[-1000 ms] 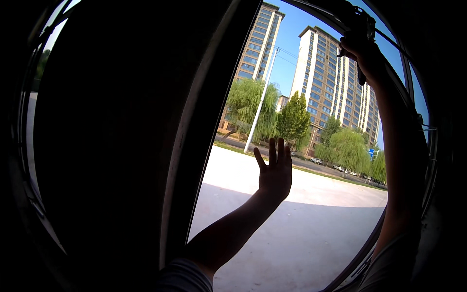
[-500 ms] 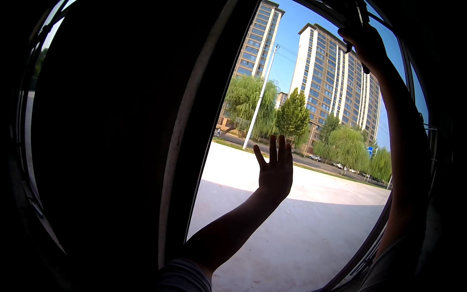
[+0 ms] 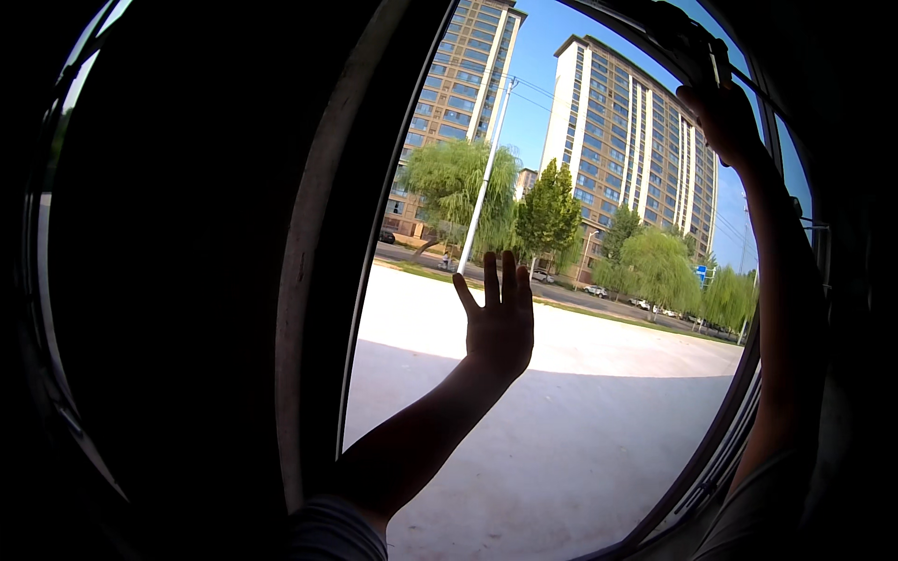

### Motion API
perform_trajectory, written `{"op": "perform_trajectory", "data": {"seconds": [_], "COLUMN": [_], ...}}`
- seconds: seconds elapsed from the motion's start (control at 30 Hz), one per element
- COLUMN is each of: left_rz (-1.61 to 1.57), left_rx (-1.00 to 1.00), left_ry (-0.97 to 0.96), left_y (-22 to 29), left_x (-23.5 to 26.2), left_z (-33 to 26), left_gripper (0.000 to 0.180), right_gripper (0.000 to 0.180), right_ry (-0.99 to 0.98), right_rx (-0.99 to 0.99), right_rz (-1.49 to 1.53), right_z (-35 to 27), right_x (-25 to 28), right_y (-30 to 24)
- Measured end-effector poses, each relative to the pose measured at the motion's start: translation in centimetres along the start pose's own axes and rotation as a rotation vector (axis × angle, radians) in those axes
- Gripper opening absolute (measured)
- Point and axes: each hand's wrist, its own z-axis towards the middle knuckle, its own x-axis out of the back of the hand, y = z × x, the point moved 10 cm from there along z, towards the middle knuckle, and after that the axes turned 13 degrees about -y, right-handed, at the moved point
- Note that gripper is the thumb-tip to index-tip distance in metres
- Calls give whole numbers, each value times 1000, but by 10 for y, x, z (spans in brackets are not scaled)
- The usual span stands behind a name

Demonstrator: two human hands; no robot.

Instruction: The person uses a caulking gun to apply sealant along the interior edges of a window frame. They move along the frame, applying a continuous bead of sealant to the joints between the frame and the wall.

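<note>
the left hand (image 3: 500,323) lies flat on the window pane (image 3: 580,439), fingers spread, holding nothing. the right hand (image 3: 725,122) reaches to the pane's top right corner, its grip closed around a dark tool (image 3: 716,65), seemingly a squeegee. to wipe well, keep the tool pressed evenly while the flat palm steadies the body.

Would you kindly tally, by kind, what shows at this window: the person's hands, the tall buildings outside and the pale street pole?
Bare hands: 2, the left hand spread flat on the clear window pane, the right hand raised at the dark upper frame.
Tall beige apartment buildings: 2.
Pale street pole: 1.
Total: 5.
</note>
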Motion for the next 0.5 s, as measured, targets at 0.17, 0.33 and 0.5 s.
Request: {"op": "perform_trajectory", "data": {"seconds": [0.17, 0.33, 0.5], "left_rz": [-7, -59, -19], "left_rx": [7, 4, 32], "left_ry": [-60, -133, -199], "left_y": [-10, -19, -28], "left_x": [5, 12, 13], "left_z": [-5, -12, -19], "left_gripper": [109, 113, 117], "right_gripper": [37, 54, 58], "right_ry": [50, -20, -1], "right_rx": [-96, -220, -231], "right_rz": [76, -61, -162], "right_z": [-35, -53, -72], "right_x": [10, 14, 24], "right_y": [23, 75, 98]}}
